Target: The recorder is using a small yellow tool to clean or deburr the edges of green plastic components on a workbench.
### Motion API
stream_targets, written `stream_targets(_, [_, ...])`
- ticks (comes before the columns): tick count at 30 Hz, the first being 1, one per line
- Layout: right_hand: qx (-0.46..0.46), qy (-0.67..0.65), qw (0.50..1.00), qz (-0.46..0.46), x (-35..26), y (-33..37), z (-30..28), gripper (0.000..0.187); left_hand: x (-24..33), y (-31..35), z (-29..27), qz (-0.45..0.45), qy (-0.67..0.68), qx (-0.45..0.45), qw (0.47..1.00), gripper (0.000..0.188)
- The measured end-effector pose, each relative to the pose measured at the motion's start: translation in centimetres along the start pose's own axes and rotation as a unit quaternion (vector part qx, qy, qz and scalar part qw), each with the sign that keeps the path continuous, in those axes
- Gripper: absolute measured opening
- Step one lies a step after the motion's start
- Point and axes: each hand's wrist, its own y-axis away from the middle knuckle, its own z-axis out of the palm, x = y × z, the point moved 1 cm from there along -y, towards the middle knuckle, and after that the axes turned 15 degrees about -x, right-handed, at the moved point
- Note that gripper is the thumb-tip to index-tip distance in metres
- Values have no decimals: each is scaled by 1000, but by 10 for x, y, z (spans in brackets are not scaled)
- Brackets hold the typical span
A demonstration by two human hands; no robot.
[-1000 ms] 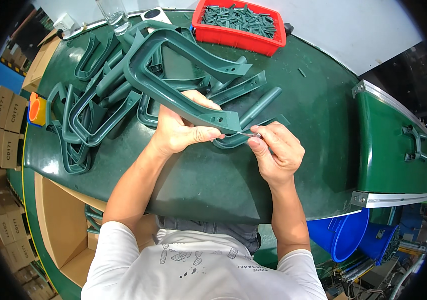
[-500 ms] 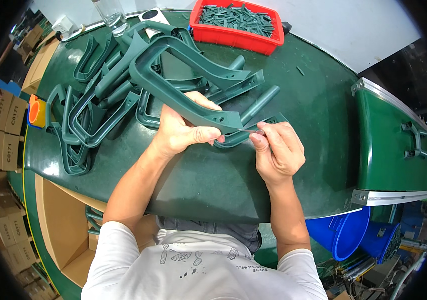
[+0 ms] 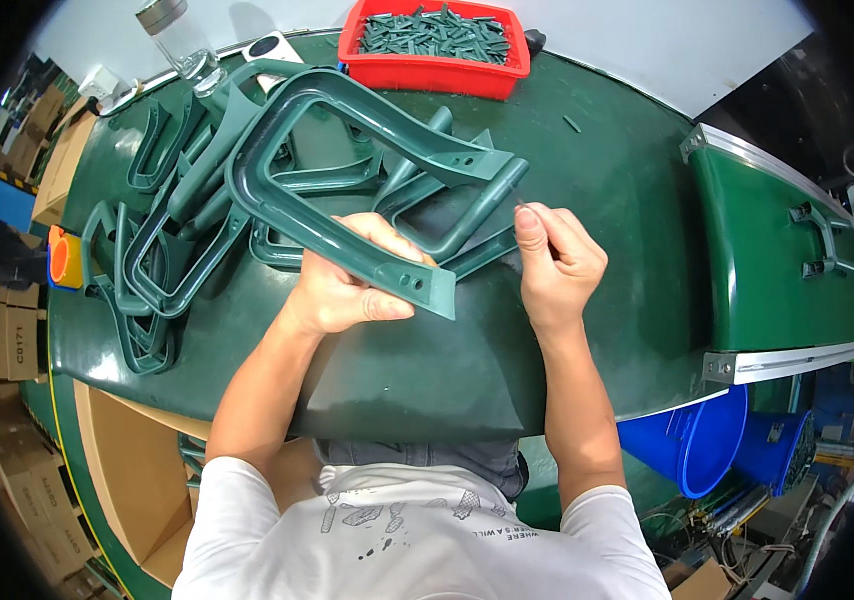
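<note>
My left hand (image 3: pixel 339 288) is closed around the lower arm of a dark green, U-shaped plastic armrest (image 3: pixel 259 190). Its flat end, with two holes, points toward me and to the right; the other holed end lies farther away. To the right of the armrest, my right hand (image 3: pixel 561 262) is raised with thumb and fingers pinched. A thin dark tip shows above the fingers, too small to name, and it is apart from the held armrest's lower end. More green armrests (image 3: pixel 172 265) lie in a tangled pile behind and left of my left hand.
At the back stands a red bin (image 3: pixel 427 72) of small green strips. A glass bottle (image 3: pixel 182 45) and an orange cup (image 3: pixel 66 262) stand left. One loose strip (image 3: pixel 572 124) lies on the green table (image 3: pixel 627 230). Right are a green panel (image 3: pixel 782 250) and blue buckets (image 3: pixel 692 440).
The armrest's lower end has tipped down toward me in my left hand. My right hand has moved up and away from that end, still pinched. The head view has shifted slightly.
</note>
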Motion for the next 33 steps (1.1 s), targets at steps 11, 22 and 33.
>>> stream_targets(11, [-31, 20, 999, 0, 0, 1, 2, 19, -1, 2, -2, 9, -22, -7, 1000, 43])
stream_targets(22, [19, 85, 996, 0, 3, -2, -2, 17, 8, -7, 10, 24, -26, -40, 999, 42])
stream_targets(33, [-80, -312, 919, 228, -1, -13, -26, 39, 5, -6, 0, -1, -97, -53, 994, 43])
